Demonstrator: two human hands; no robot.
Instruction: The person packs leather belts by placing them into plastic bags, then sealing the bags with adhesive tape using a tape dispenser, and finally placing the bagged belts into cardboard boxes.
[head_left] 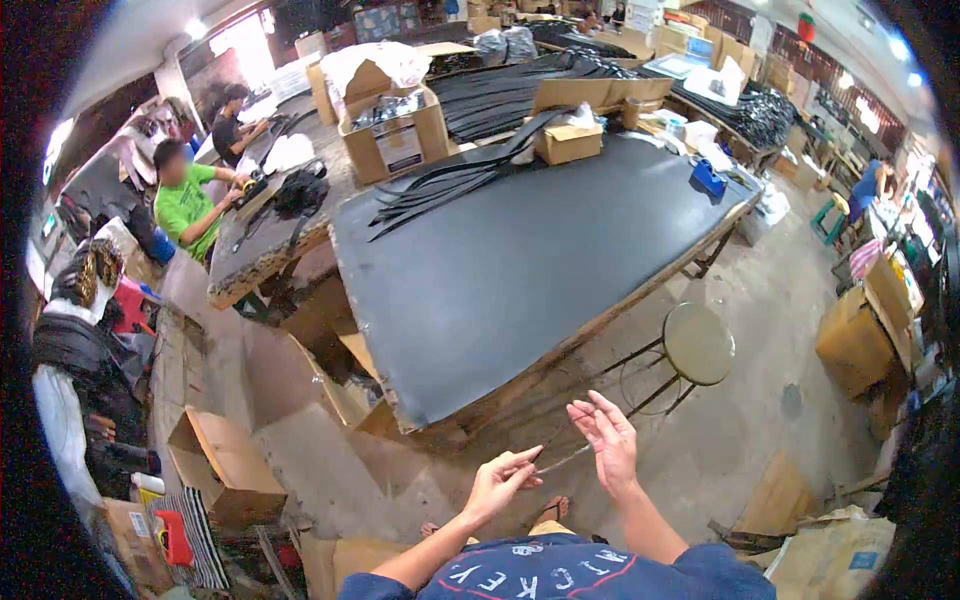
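Right now your left hand (500, 482) sits at about 6 o'clock in the view, thumb and fingers pinched shut on one end of a thin strap (560, 460) (too slim and blurred to name more exactly). That strap runs up toward 2 o'clock from the pinch and meets your right hand (610, 440), which is open, palm turned inward and fingers spread and upright; you touch the strap near the palm's lower edge, but whether you grip it there cannot be told. Both hands hang above the concrete floor (760, 400), just off the near corner of the black-topped worktable (530, 260). At 2 o'clock from your right hand stands a round stool (698, 343). On the table's far end, toward 12 o'clock, lie a fan of black strips (450, 185) and a cardboard box (567, 142). At 10 o'clock a person in a green shirt (185, 205) sits at another bench.
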